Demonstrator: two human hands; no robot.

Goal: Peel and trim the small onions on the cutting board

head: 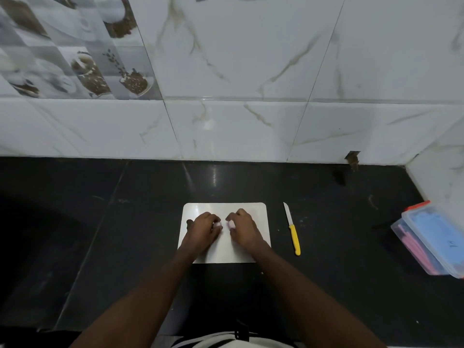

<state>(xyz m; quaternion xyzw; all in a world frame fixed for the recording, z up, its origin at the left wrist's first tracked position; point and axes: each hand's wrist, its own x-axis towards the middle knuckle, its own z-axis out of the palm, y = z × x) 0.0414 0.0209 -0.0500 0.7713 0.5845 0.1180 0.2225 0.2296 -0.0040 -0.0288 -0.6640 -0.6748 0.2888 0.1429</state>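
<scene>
A white cutting board (226, 208) lies on the black counter. Both my hands rest on it, side by side. My left hand (204, 228) curls around a small pale onion (218, 224), of which only a pinkish-white bit shows at the fingertips. In the same way my right hand (243, 227) is closed on a second small onion (230, 224). The two onions are a short gap apart. Most of each onion is hidden by the fingers.
A knife (292, 229) with a yellow handle lies on the counter right of the board, blade pointing away. A clear plastic box (431, 241) with blue and pink contents sits at the far right. White tiled walls close the back and right.
</scene>
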